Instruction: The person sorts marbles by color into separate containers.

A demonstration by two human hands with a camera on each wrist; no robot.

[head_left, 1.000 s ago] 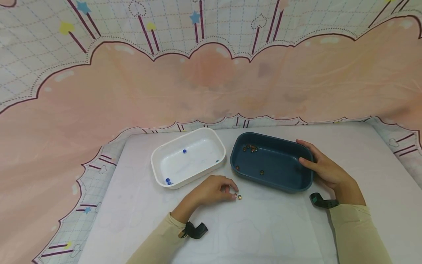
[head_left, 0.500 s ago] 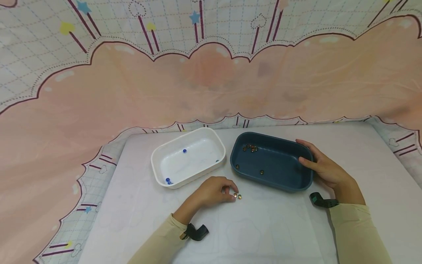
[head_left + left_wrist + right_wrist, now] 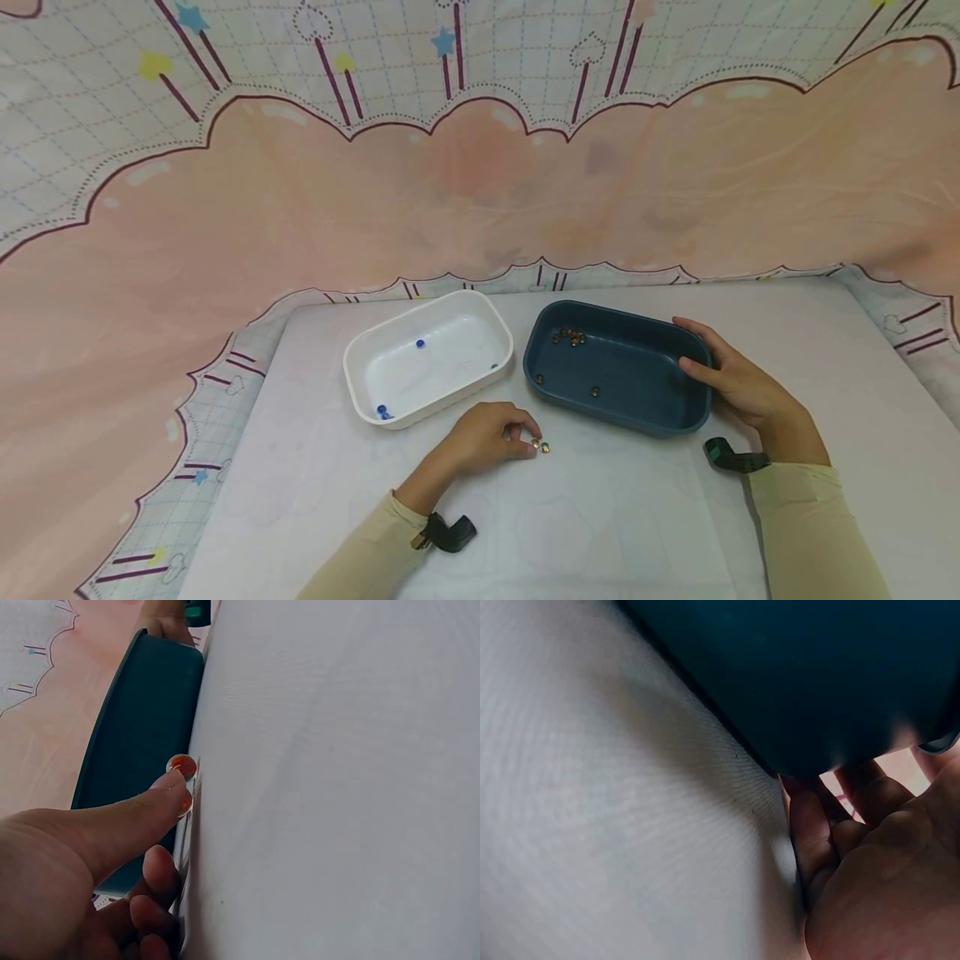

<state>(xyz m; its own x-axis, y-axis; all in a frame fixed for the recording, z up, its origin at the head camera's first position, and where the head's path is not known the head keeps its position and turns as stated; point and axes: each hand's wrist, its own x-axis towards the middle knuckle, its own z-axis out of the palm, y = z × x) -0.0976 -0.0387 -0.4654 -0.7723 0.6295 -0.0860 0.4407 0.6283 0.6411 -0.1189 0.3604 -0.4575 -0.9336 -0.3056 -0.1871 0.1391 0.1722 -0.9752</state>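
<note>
Two clear marbles with orange inside lie close together on the white tabletop. My left hand has its thumb and index finger around the nearer marble, partly hidden by the thumb in the left wrist view. The other marble sits just beyond the fingertips. With the thumb over the rim and the fingers outside, my right hand grips the right end of a dark blue tray. Several amber marbles lie in that tray, mostly at its far left corner.
Left of the blue tray stands a white tray holding several blue marbles and a small greenish one by its right wall. Behind the white table hangs a patterned peach cloth.
My left hand and wrist have shifted slightly toward me, with the fingertips staying at the near marble. The right hand and both trays look unmoved.
</note>
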